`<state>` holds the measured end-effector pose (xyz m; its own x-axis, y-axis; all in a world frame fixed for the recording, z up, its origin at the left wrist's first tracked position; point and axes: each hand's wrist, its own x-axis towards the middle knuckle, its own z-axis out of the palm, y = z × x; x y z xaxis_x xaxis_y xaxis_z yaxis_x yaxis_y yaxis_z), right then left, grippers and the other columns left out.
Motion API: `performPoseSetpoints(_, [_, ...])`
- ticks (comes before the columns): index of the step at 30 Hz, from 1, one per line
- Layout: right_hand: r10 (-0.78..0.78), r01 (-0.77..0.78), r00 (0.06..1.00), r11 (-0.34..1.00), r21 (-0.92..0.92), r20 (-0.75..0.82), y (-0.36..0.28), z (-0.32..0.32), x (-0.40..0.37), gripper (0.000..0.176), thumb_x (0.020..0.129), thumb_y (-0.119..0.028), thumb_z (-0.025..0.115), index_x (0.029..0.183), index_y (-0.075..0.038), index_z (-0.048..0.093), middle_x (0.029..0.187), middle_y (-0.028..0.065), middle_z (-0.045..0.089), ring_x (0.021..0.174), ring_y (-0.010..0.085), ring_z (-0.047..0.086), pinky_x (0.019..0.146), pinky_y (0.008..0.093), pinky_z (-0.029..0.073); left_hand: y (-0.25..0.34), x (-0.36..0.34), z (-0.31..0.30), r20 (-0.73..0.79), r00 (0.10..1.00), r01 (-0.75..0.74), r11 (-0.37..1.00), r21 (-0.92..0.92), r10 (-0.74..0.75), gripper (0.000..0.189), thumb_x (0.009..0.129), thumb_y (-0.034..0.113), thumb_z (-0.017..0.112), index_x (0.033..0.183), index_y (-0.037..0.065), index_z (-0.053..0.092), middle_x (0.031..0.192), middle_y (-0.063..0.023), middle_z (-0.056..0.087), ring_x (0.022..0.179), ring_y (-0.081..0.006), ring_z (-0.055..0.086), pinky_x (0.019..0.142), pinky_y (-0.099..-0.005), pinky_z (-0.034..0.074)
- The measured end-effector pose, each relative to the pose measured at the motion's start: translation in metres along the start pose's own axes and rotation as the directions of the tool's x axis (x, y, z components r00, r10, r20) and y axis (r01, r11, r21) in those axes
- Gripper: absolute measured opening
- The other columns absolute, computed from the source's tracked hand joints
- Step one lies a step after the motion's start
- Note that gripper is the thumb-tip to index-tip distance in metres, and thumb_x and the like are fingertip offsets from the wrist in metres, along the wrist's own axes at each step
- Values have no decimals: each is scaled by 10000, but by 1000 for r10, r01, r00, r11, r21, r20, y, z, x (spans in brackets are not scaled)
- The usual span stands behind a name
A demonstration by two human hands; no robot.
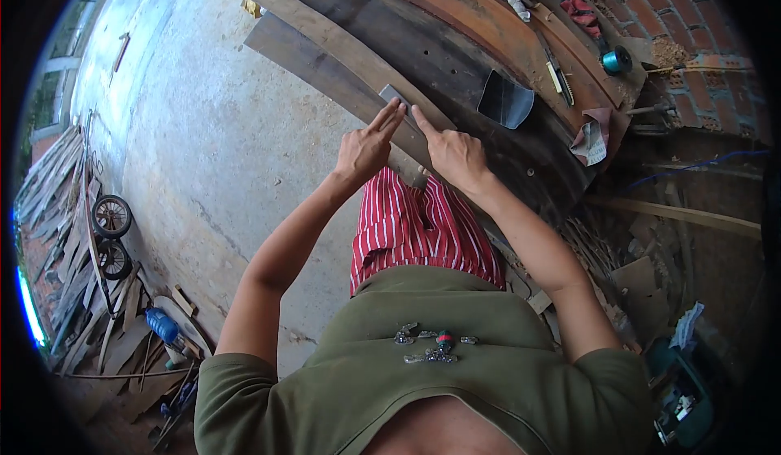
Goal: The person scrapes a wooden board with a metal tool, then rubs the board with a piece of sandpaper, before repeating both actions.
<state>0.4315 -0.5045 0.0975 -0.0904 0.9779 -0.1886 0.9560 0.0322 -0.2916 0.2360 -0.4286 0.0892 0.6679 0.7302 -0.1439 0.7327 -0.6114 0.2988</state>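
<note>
A flat, narrow grey piece (390, 92) lies along the wooden boards just beyond my knees. Its exact kind does not show, and its near part is covered by my hands. From the left, my left hand (364, 150) presses its stretched index and middle fingertips on the piece, with the other fingers curled. My right hand (457, 157) lays its extended index finger on the piece's right edge; its remaining fingers are folded and partly hidden. A long wooden board (325, 30) runs under and past the piece toward the upper left.
Beside the board is a dark bench top (366, 7) bearing a curved dark sheet (506, 99), a utility knife (560, 83), a torn printed sandpaper sheet (591, 137) and a teal spool (617, 60). Scrap wood (57, 235) and small wheels (111, 216) lie at left. A brick wall (675, 32) stands right.
</note>
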Motion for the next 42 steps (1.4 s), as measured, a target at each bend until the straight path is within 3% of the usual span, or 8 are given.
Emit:
performPoseSetpoints(6, [20,-18,993,1000,-20,115,21,-24,-65,717,889,-145,516,1550,-266,267,690,184,657,650,369,697,584,514,571,49,-24,23,42,985,-166,986,-5,167,745,791,56,570,1500,89,342,1568,-107,331,709,-304,703,589,-400,566])
performPoseSetpoints(7, [46,-38,980,998,-47,192,23,-29,-71,724,883,-141,520,1551,-267,268,689,186,656,648,366,697,582,513,570,65,-27,14,113,989,-80,989,-120,94,751,758,32,567,1479,176,410,1530,-53,407,903,-393,683,611,-436,580])
performPoseSetpoints(8, [42,-34,982,998,-47,186,22,-28,-67,724,883,-141,520,1551,-267,268,689,186,656,648,366,697,582,513,570,69,-30,13,79,993,-83,989,-123,93,748,754,45,572,1474,178,417,1512,-56,434,806,-376,694,602,-433,576])
performPoseSetpoints(17, [22,-31,993,997,76,115,-35,-23,79,674,899,-114,489,1537,-215,295,914,216,707,859,362,715,736,485,580,-54,24,-12,-135,991,14,999,-41,-19,684,815,5,525,1471,157,406,1518,-36,426,869,-348,694,631,-422,567])
performPoseSetpoints(25, [31,-29,981,1000,-10,190,-6,-31,8,701,896,-123,486,1550,-252,269,800,196,702,704,368,711,631,502,579,11,-5,18,-131,991,-30,996,-85,19,689,814,75,549,1481,166,404,1534,-32,407,750,-317,706,610,-426,566])
performPoseSetpoints(33, [19,-25,989,999,37,148,-52,-28,119,646,926,-147,473,1541,-203,284,922,213,708,872,364,713,751,484,581,-72,35,-19,-150,980,126,991,-54,-133,654,842,58,519,1475,180,404,1514,-13,432,864,-332,701,658,-437,577])
performPoseSetpoints(37, [-5,1,997,998,62,73,-35,-21,89,671,907,-132,489,1540,-229,285,800,238,690,773,411,704,691,524,573,-54,28,-13,-103,989,97,992,-76,-104,669,812,48,529,1465,136,411,1529,-51,410,821,-342,704,648,-438,572])
performPoseSetpoints(42, [88,-83,952,996,-29,293,-30,-48,46,713,895,-123,477,1556,-260,249,811,215,699,739,378,714,668,508,580,-26,11,-8,-107,994,2,995,-96,-12,673,812,70,550,1468,147,418,1518,-45,427,778,-320,710,625,-427,568])
